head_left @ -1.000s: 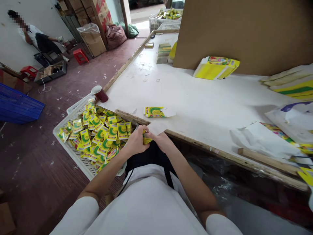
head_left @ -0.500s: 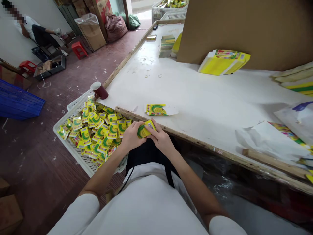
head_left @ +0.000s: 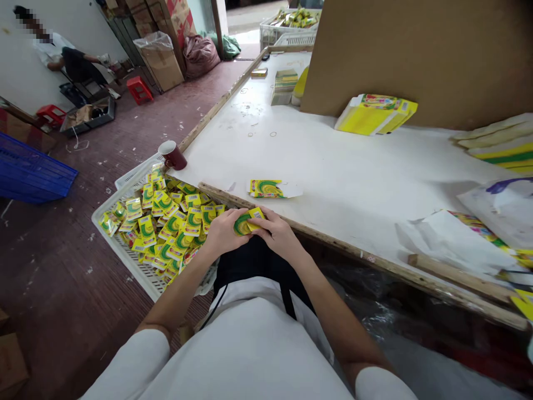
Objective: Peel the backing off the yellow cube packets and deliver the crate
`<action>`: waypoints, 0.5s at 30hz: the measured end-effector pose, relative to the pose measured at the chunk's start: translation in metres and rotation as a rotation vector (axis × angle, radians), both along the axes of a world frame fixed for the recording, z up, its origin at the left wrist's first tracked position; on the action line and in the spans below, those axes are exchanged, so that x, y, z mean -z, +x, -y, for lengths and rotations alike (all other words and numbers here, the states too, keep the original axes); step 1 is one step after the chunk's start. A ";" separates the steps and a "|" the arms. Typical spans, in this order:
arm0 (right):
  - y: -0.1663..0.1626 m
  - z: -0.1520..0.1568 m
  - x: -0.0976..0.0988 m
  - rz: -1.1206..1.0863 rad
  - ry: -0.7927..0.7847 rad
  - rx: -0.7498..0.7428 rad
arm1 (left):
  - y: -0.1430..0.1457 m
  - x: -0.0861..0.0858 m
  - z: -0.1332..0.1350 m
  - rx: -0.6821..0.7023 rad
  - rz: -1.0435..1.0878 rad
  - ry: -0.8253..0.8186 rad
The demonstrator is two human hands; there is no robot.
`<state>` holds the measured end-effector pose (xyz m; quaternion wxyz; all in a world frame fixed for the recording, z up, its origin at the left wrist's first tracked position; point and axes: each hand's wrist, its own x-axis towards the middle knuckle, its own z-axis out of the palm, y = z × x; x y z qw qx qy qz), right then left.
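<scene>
Just off the table's front edge, my left hand [head_left: 227, 230] and my right hand [head_left: 275, 230] both grip a small yellow and green box [head_left: 245, 222]. The left fingers wrap its left end, and the right fingers pinch the end with the barcode. Part of the box is hidden behind the fingers. On the table beyond them lies a flat yellow and green carton [head_left: 266, 188] with a white flap out to the right. Left of my hands, a white plastic basket [head_left: 125, 278] is heaped with many small yellow and green packs [head_left: 170, 225].
A maroon mug [head_left: 174, 156] stands at the corner of the white table [head_left: 316, 161]. Farther back lie a yellow carton stack [head_left: 375, 115] and a cardboard sheet [head_left: 416, 55]. A wooden bar [head_left: 458, 278] lies at front right. A person [head_left: 69, 61] sits at far left by a red stool [head_left: 139, 90].
The view has tilted a little, so the table and room shift slightly. Both hands keep hold of the small box, which now lies slightly flatter.
</scene>
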<state>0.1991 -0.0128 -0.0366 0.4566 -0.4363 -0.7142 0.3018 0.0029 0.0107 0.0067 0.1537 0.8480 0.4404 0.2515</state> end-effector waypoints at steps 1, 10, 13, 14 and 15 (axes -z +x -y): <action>0.002 0.000 -0.002 0.006 -0.005 -0.042 | -0.001 0.000 0.000 0.013 -0.001 -0.009; -0.005 -0.004 0.000 -0.051 -0.047 -0.006 | -0.003 0.004 -0.002 -0.030 -0.025 -0.042; -0.019 -0.006 0.004 -0.116 -0.058 0.026 | -0.003 0.005 -0.001 -0.043 -0.031 -0.060; -0.023 -0.007 0.003 -0.120 -0.070 0.025 | -0.003 0.005 -0.001 -0.053 -0.037 -0.064; -0.027 -0.010 0.002 -0.116 -0.087 0.012 | -0.005 0.005 -0.001 -0.066 -0.046 -0.067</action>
